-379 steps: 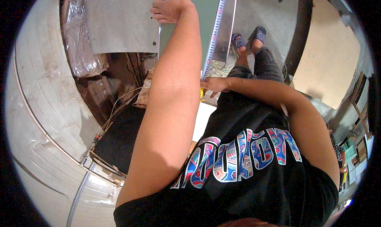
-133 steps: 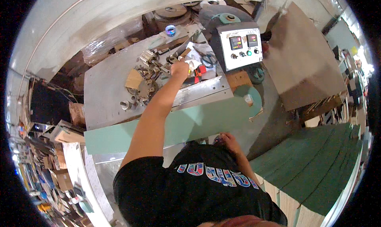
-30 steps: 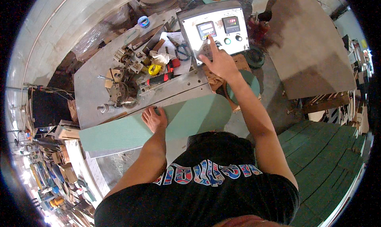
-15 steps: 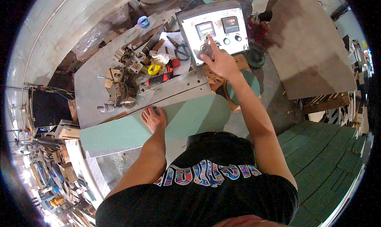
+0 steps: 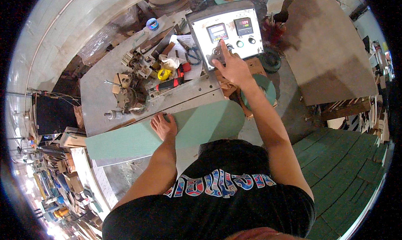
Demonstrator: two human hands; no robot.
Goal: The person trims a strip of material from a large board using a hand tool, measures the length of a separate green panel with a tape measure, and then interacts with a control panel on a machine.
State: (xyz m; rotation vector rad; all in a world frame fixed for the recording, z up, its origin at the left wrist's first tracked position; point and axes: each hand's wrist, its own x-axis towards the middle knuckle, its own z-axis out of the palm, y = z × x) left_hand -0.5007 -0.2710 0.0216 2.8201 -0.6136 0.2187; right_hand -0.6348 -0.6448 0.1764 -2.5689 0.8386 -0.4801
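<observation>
pointing with its index finger stretched out, the right hand [image 5: 235, 68] is unclenched, thumb spread aside; the fingertip meets the lower edge of the left display [image 5: 217, 32] on the white control panel [image 5: 228, 32], though i cannot tell whether it presses; the panel stands beyond the right end of the metal table [image 5: 96, 85], its right display [image 5: 243, 27] lit red; the left hand [image 5: 164, 127] lies palm down and loosely spread on the long green strip [image 5: 205, 120], which runs along the table's near edge; on the table sit a yellow tape measure [image 5: 164, 75], a red-and-black tool [image 5: 169, 84] and scissors [image 5: 193, 55]
</observation>
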